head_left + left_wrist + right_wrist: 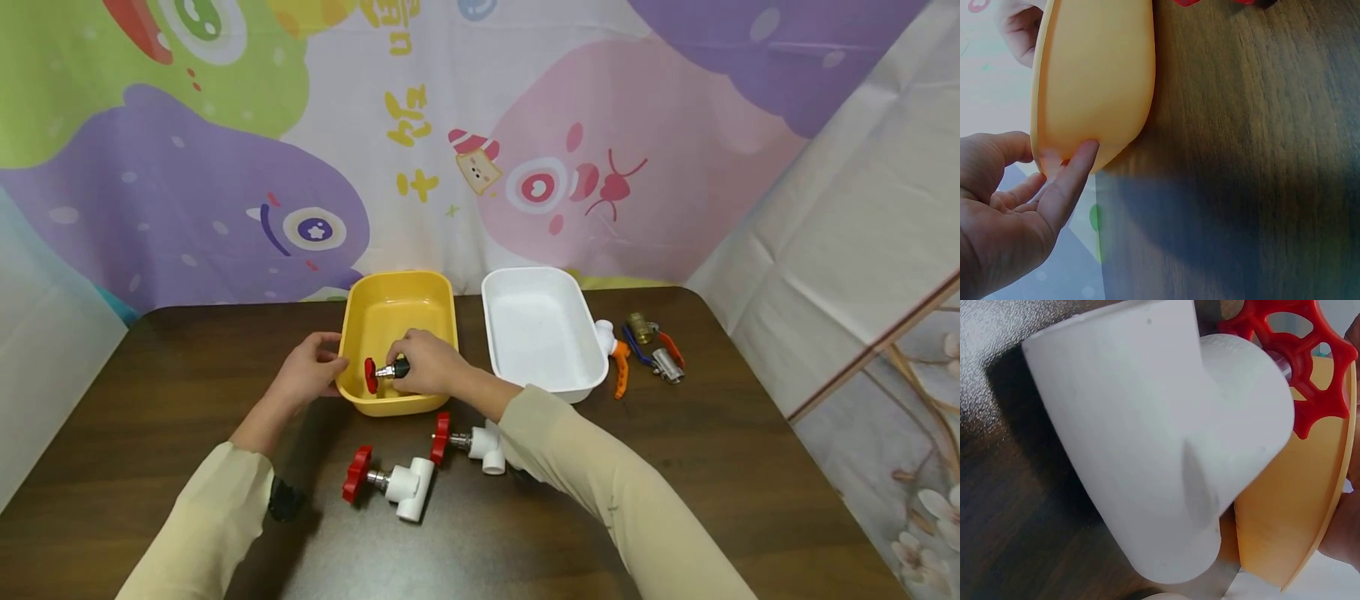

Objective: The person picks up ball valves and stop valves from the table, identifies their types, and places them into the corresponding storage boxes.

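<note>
My left hand [303,371] holds the left side of the yellow tray [397,407], its thumb at the rim and fingers against the outer wall, as the left wrist view also shows. Over the inside of that tray, my right hand [429,362] grips a valve with a small red handwheel [371,375] and a metal stem; the fingers hide part of its dark body. Two white plastic tee valves with red handwheels lie in front of the tray, one at left [408,483] and one at right [491,450]. A white tee body [1129,425] fills much of the right wrist view.
A white tray [495,333] stands right of the yellow one. Beside it lie a white valve with an orange lever [621,367], a brass valve [640,327] and a silver metal valve [666,365]. A printed curtain [420,233] hangs behind the table.
</note>
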A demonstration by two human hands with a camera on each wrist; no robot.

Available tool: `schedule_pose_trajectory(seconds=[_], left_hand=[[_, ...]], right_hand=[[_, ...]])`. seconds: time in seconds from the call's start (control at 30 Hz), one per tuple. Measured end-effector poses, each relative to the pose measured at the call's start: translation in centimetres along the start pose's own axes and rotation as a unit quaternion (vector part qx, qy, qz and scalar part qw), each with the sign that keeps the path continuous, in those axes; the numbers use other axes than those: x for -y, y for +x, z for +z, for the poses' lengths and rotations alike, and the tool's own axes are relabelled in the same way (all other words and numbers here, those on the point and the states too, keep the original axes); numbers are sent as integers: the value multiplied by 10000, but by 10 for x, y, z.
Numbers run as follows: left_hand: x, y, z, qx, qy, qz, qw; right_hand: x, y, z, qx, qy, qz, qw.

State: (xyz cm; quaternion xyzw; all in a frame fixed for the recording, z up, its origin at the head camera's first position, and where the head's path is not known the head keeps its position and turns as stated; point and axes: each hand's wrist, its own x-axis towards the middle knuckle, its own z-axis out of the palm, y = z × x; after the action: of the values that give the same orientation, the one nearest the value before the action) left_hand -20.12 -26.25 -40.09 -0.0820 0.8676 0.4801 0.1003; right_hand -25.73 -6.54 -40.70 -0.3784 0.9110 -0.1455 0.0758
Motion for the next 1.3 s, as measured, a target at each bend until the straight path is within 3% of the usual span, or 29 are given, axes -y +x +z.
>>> schedule_pose_trajectory(seconds=[1.3], left_hand=[[-2, -3, 0, -23, -106, 83, 9999]], right_hand=[[4, 5, 1, 217, -186, 193, 9994]])
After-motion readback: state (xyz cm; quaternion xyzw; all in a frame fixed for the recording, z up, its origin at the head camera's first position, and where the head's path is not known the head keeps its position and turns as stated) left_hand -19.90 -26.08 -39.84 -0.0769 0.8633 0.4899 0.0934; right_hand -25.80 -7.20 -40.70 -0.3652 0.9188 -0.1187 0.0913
